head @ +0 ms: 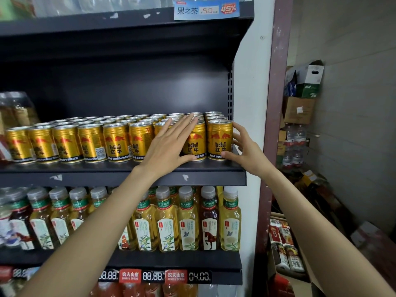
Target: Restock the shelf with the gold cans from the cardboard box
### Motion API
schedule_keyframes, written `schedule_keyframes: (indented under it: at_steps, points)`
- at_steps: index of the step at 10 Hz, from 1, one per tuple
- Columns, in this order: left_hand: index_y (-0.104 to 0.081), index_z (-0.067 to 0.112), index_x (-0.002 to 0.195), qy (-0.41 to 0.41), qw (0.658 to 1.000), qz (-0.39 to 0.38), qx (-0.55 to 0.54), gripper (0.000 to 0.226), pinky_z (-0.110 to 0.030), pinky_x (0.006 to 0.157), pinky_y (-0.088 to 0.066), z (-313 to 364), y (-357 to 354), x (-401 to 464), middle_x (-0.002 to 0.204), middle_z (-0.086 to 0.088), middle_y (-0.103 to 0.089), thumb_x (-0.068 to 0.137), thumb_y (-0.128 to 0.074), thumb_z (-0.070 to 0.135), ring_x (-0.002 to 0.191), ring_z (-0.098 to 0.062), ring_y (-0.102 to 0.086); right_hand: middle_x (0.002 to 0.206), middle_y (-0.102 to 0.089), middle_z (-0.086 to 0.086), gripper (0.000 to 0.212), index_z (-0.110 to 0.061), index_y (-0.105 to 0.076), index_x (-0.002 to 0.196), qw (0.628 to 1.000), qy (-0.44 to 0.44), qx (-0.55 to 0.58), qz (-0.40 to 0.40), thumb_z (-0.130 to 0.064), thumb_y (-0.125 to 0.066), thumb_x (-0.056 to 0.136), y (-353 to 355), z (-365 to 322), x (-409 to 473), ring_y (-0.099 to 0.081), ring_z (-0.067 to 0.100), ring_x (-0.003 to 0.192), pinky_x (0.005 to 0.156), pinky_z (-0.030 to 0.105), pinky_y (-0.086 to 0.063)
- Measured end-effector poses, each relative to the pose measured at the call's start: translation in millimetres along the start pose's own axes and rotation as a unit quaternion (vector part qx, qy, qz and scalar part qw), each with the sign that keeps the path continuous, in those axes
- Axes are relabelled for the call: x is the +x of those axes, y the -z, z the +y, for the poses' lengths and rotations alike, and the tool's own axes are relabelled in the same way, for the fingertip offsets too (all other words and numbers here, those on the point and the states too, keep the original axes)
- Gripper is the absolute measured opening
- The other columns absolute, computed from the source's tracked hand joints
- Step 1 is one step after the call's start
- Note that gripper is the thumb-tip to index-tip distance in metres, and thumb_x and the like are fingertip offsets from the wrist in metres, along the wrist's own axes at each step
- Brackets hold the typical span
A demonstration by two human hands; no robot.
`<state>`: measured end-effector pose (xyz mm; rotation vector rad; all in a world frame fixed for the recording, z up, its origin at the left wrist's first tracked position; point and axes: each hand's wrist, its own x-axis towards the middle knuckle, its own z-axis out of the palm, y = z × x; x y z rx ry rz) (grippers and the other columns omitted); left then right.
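- The left hand (pixel 166 147) lies flat, fingers straight, against the front-row gold cans (pixel 116 142).
- The right hand (pixel 242 147) curls its fingers and thumb round the rightmost can (pixel 219 142).
- The cans stand in rows on the dark shelf (pixel 120 177), above tea bottles (pixel 188 221).

"RedBull" and "红牛" are printed in red on the gold cans (pixel 220 143) at the frame's centre, with "Red Bull Vitamin" on a dark band near their base. At the upper centre, a blue shelf tag (pixel 206 8) carries "果之茶", "5.0" and a red "45%". "东方树叶" is read on the green neck labels of the tea bottles (pixel 166 219) below. At the bottom, red price strips (pixel 130 275) show "农夫山泉", beside digital displays (pixel 199 276) reading "88.88" and "04.00".
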<state>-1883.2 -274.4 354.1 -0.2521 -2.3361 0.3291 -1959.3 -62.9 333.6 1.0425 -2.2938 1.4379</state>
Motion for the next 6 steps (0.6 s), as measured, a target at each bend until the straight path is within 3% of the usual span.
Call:
schedule_keyframes:
  at_steps: [1,2,3,4,5,6]
  points:
    - [0.002,0.017,0.149,0.006,1.000,0.001,-0.007,0.097,-0.030,0.114,0.011,-0.1,0.2,-0.6,0.158,-0.001,0.002,0.083,-0.059,0.052,0.142,-0.010,0.006,0.151,-0.036,0.003,0.081,-0.019,-0.017,0.147,0.998,0.010,-0.052,0.015,-0.015,-0.068,0.083,0.8,-6.8,-1.3,-0.033,0.018,0.138,0.102,0.023,-0.029]
    - [0.002,0.016,0.150,0.005,1.000,0.006,-0.017,0.095,-0.030,0.114,0.010,3.6,1.3,-1.9,0.158,-0.002,0.003,0.085,-0.059,0.049,0.143,-0.011,0.006,0.151,-0.034,0.004,0.084,-0.016,-0.022,0.147,0.991,0.012,-0.122,0.053,-0.023,-0.072,0.080,0.0,-12.3,-3.0,-0.030,0.020,0.139,0.109,0.031,-0.029]
    - [-0.003,0.018,0.150,0.014,0.997,0.030,-0.070,0.080,-0.031,0.117,0.006,3.8,6.3,-9.2,0.158,0.002,-0.003,0.092,-0.051,0.045,0.144,-0.010,0.004,0.153,-0.028,0.006,0.079,-0.015,-0.024,0.146,0.978,0.022,-0.178,0.103,-0.030,-0.069,0.083,-7.2,-22.9,-13.7,-0.024,0.023,0.141,0.113,0.036,-0.023]
    - [-0.023,0.022,0.147,0.038,0.986,0.094,-0.131,0.058,-0.033,0.118,-0.005,0.7,16.7,-25.5,0.152,0.006,-0.022,0.097,-0.046,0.036,0.141,-0.006,-0.007,0.152,-0.029,0.007,0.063,-0.016,-0.034,0.142,0.963,0.067,-0.205,0.163,-0.031,-0.063,0.087,-22.5,-39.4,-27.1,-0.023,0.024,0.140,0.112,0.035,-0.023]
    - [-0.048,0.023,0.135,0.120,0.954,0.175,-0.213,0.040,-0.042,0.110,-0.032,-8.7,29.6,-43.2,0.137,0.005,-0.050,0.096,-0.049,0.032,0.133,-0.014,-0.037,0.139,-0.047,0.005,0.045,-0.015,-0.048,0.131,0.945,0.132,-0.201,0.224,-0.025,-0.060,0.089,-38.2,-66.1,-38.8,-0.038,0.022,0.129,0.105,0.035,-0.034]
    - [-0.058,0.025,0.121,0.201,0.889,0.258,-0.321,0.030,-0.042,0.103,-0.038,-24.4,33.7,-67.4,0.111,0.019,-0.061,0.094,-0.049,0.033,0.111,-0.007,-0.051,0.118,-0.062,0.004,0.032,-0.011,-0.055,0.120,0.912,0.191,-0.180,0.316,-0.019,-0.058,0.089,-60.6,-87.5,-52.7,-0.051,0.016,0.110,0.092,0.032,-0.043]
